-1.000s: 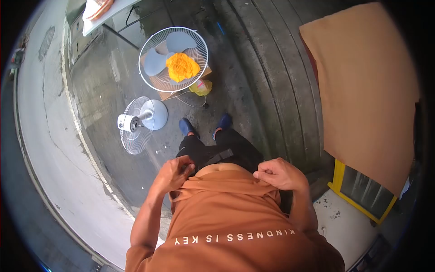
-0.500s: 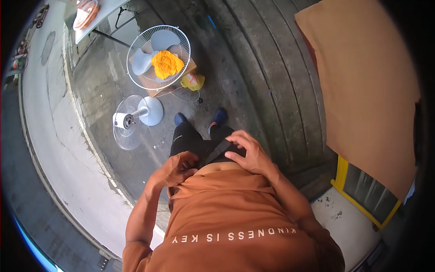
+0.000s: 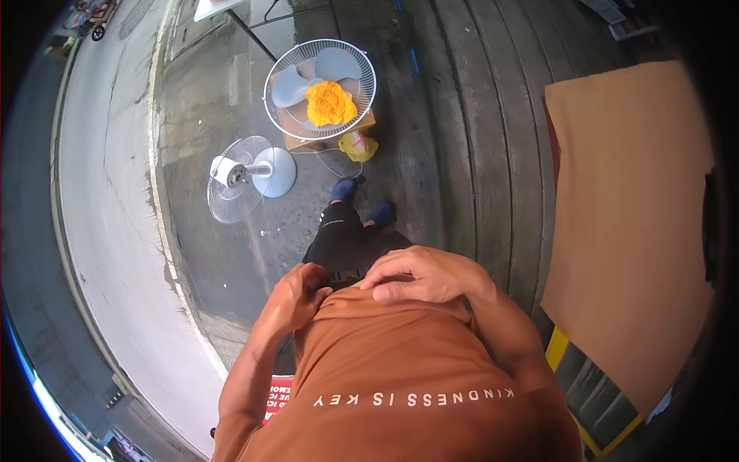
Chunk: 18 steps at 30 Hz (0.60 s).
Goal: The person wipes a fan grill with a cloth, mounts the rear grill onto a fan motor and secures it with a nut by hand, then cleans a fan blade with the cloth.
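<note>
At the waist, my left hand (image 3: 296, 296) is curled in on the hem of the brown T-shirt (image 3: 400, 354), its thumb against the cloth. My right hand (image 3: 427, 273) lies across the front of the same hem, thumb and fingertips drawn together on the fabric. Below the hem are black shorts (image 3: 346, 242), with a dark band at the waist partly covered by the shirt and hands. Two blue shoes (image 3: 344, 189) stand on the concrete.
Ahead, an open fan cage with grey blades (image 3: 336, 63) holds a yellow cloth (image 3: 331, 104) and rests on a cardboard box (image 3: 302, 142). Beside it are a yellow bag (image 3: 359, 146) and a white fan (image 3: 231, 172) with a cord. A large cardboard sheet (image 3: 623, 215) stands right.
My right hand has left the black strap at the waist and moved onto the shirt hem. The shirt has come down over the bare belly. My feet have shifted, and the view has turned.
</note>
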Each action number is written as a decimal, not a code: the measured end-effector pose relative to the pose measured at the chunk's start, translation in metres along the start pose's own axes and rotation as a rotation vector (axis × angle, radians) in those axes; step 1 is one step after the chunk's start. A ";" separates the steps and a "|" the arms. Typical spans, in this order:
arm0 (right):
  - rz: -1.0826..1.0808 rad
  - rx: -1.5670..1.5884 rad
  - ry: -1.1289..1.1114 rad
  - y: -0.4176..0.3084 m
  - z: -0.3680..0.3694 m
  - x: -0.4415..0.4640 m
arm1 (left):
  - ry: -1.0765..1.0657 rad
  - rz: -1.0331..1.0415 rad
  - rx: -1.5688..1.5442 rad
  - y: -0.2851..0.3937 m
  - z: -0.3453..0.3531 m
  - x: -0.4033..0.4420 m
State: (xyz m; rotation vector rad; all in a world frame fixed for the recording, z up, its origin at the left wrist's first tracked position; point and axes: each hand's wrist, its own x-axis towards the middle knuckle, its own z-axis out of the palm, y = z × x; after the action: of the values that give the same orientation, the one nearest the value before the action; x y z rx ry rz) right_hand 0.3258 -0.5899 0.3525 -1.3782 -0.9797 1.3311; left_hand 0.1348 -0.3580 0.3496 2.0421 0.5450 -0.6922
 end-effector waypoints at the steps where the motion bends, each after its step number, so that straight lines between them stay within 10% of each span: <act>1: -0.046 -0.028 -0.001 -0.004 -0.001 -0.002 | 0.016 0.005 -0.015 0.001 0.001 0.001; 10: 0.419 -0.006 0.233 -0.026 -0.010 0.009 | -0.013 -0.032 -0.217 -0.016 0.006 0.029; 14: 0.046 -0.401 0.146 0.038 -0.014 0.035 | -0.081 -0.042 -0.196 -0.003 -0.004 0.030; 18: 0.309 -0.219 -0.103 0.053 -0.018 0.057 | -0.004 -0.059 -0.293 -0.023 0.007 0.025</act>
State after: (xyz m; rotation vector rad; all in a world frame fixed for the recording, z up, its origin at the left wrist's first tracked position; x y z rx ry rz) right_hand 0.3452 -0.5486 0.2872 -1.6936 -1.0349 1.5707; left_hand 0.1379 -0.3496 0.3162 1.7567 0.6658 -0.6121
